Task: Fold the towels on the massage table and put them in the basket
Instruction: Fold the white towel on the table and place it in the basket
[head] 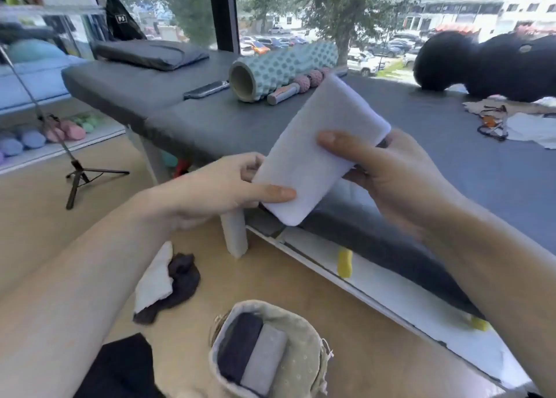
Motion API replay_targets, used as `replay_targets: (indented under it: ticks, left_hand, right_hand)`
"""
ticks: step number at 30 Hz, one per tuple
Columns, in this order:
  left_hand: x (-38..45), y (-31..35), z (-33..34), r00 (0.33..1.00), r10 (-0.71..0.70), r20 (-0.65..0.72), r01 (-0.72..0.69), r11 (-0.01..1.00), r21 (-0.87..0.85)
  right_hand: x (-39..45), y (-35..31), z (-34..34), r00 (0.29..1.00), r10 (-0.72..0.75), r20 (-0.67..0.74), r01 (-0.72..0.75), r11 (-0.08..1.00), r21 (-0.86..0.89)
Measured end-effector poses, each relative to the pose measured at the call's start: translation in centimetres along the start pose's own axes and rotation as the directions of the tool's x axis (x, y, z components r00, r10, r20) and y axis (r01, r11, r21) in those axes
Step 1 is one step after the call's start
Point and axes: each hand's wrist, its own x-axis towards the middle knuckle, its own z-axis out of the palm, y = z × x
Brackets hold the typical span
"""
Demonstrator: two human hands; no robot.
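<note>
Holding item: white towel (319,154), folded to a compact rectangle, raised in the air above the near edge of the massage table (451,169).

Grip: left hand (228,184) pinches the lower left edge, thumb on the front face, fingers behind. Right hand (382,169) pinches the right side, thumb across the front, fingers curled under.

Stored: basket (301,346) on the floor below the hands, holding two folded towels side by side, one dark towel (240,346), one grey towel (264,358). Judged done.

In hand: white towel looks fully folded; the drop into the basket is judged the step left for it.

Outstanding, uncertain: pale cloth (529,129) lies at the far right of the table, unfolded; whether it is a towel cannot be told. A white and dark bundle (168,286) lies on the floor beside the basket.

Other table stock: foam roller (279,72), phone (206,89).
</note>
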Motion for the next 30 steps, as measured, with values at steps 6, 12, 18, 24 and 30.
replay_targets:
  ticks: [6, 12, 18, 24, 30]
  left_hand:
    - [-4.0, -5.1, -1.9, 0.966, -0.258, 0.002, 0.244, 0.914, 0.323]
    - [-2.9, -11.4, -1.1, 0.883, -0.464, -0.071, 0.409, 0.688, 0.599]
    - [-0.7, -11.7, 0.7, 0.893, -0.449, 0.027, 0.303, 0.645, 0.701]
    - [1.1, -13.1, 2.6, 0.871, -0.456, 0.181, 0.174, 0.632, 0.755]
    - [2.0, -14.8, 2.0, 0.867, -0.466, 0.179, 0.163, 0.602, 0.782]
  right_hand:
    - [-1.3, 5.1, 5.1, 0.966, 0.113, 0.233, 0.067, 0.76, -0.647]
    - [-2.7, 15.2, 7.8, 0.86, 0.4, 0.317, 0.042, 0.564, -0.825]
    - [-4.6, 29.5, 6.2, 0.676, 0.728, 0.11, -0.441, 0.52, -0.732]
    - [-8.1, 38.8, 4.9, 0.51, 0.826, -0.24, -0.795, 0.346, -0.498]
    - [-9.2, 49.7, 3.1, 0.354, 0.858, -0.372, -0.885, 0.178, -0.43]
